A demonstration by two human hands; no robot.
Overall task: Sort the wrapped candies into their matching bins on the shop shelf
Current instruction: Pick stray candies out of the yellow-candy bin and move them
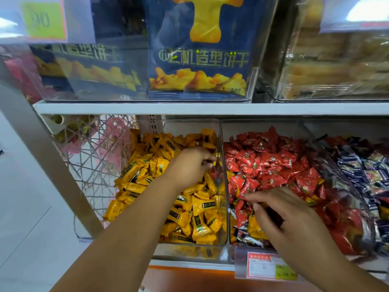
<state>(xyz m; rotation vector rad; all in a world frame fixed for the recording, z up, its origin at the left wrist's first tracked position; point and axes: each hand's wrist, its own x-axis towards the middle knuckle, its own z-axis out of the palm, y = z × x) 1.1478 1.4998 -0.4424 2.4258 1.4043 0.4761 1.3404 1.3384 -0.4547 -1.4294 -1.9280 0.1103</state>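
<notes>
Clear bins stand side by side on the lower shelf. The left bin [190, 250] holds yellow wrapped candies [143, 175]. The middle bin [223, 144] holds red wrapped candies [265, 163], with a stray yellow candy [255, 226] and a blue-and-white one [242, 233] near its front. My left hand [189, 165] is over the yellow pile by the divider, its fingers curled round a yellow candy [217, 155]. My right hand [288, 213] lies over the front of the red pile, blurred, with fingers stretched left and touching the wrappers.
A third bin [357, 209] to the right holds blue-and-white candies [366, 165]. A price tag [265, 265] hangs on the shelf's front edge. Above, a white shelf board [210, 108] carries clear boxes of biscuits [200, 49]. A wire basket [94, 165] hangs at the left.
</notes>
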